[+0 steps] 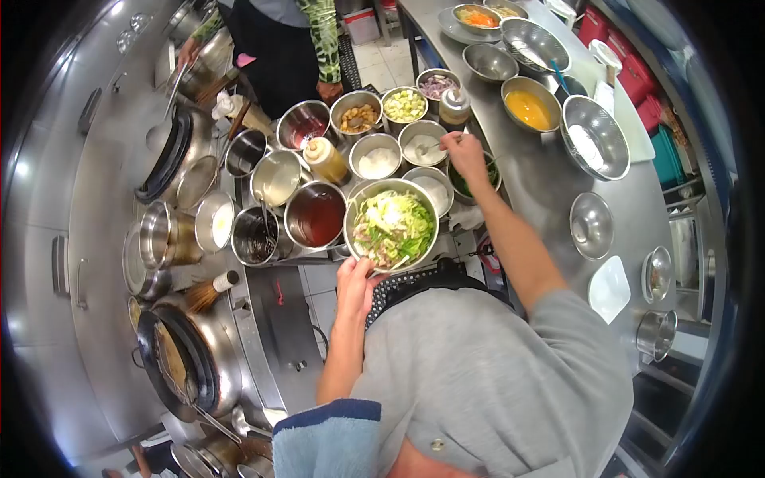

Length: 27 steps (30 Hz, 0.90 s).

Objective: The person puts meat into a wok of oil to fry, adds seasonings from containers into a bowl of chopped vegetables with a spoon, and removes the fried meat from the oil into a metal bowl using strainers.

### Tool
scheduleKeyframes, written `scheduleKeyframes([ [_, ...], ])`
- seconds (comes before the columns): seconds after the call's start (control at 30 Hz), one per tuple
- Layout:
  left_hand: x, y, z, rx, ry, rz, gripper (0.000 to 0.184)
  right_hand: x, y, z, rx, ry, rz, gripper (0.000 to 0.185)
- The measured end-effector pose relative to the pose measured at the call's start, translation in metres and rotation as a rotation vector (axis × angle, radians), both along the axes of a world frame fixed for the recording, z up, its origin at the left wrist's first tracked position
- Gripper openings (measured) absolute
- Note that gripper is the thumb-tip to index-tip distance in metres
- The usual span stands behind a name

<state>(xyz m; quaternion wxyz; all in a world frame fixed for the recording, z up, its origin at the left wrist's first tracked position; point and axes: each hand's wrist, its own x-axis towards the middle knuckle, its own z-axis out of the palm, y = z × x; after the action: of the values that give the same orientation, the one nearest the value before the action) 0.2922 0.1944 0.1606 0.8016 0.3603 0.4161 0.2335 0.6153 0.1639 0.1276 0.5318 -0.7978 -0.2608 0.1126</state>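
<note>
My left hand [357,284] grips the near rim of a steel bowl [434,237]. Chopped greens and pale shredded vegetables [392,227] fill that bowl, with some white stuff on top. Farther out, my right hand [467,158] is closed around the handle of a small spoon [433,146]. The spoon's end reaches into a steel container of white powder [417,153]. Beside it stand two more containers of white powder, one to the left [378,162] and one nearer me [431,190]. A dark green-filled container [486,177] sits partly hidden under my right wrist.
Squeeze bottles [325,162] and sauce pots [316,215] crowd the left. Woks [179,358] sit on the stove at far left. Colanders [594,137] and a bowl of orange liquid [530,105] occupy the right counter. Another person [275,56] stands across from me.
</note>
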Motion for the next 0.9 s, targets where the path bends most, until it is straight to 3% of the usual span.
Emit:
scheduleKeyframes([
  [0.4, -0.027, 0.000, -0.002, -0.015, 0.000, 0.045, 0.019, 0.016, 0.013, -0.017, 0.076, 0.157, -0.063, 0.027],
  [0.47, -0.026, 0.002, -0.003, -0.015, -0.002, 0.052, 0.018, 0.031, 0.009, -0.033, 0.229, 0.226, -0.022, 0.027],
  [0.67, -0.015, 0.008, -0.008, -0.006, -0.007, 0.003, 0.014, 0.001, -0.044, 0.068, 0.380, 0.437, 0.066, 0.026],
  [0.77, -0.001, 0.012, -0.010, 0.011, -0.017, -0.064, 0.011, -0.020, -0.057, 0.107, 0.404, 0.286, 0.260, 0.027],
  [0.9, 0.000, 0.011, -0.010, 0.018, -0.052, -0.127, 0.011, 0.006, -0.032, 0.059, 0.137, 0.017, 0.067, 0.027],
])
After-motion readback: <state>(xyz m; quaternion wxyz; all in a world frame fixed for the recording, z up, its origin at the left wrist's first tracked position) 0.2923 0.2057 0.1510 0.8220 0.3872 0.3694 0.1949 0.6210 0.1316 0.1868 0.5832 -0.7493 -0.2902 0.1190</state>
